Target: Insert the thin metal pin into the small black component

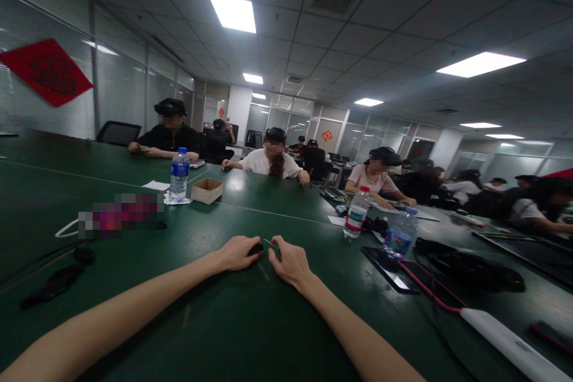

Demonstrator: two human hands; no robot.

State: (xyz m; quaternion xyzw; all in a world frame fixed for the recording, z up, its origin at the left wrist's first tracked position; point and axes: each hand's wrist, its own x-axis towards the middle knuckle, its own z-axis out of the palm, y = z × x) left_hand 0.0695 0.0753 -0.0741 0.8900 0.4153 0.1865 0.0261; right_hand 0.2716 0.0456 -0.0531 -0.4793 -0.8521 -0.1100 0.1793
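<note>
My left hand [239, 252] rests low over the green table with its fingers closed on a small black object [256, 249], too small and dark to name. Just to its right, my right hand [290, 261] pinches a thin, pale, needle-like piece [270, 243] between thumb and fingers. The tip of this piece points left, toward the black object, and a narrow gap lies between them. Both forearms reach in from the bottom corners.
An open cardboard box [206, 191] and a water bottle [179, 176] stand ahead on the left. To the right are a red-capped bottle [357, 213], a blue-capped bottle [401, 233], a phone [388, 271] and a white power bank [505, 343] with a red cable. Several people sit beyond.
</note>
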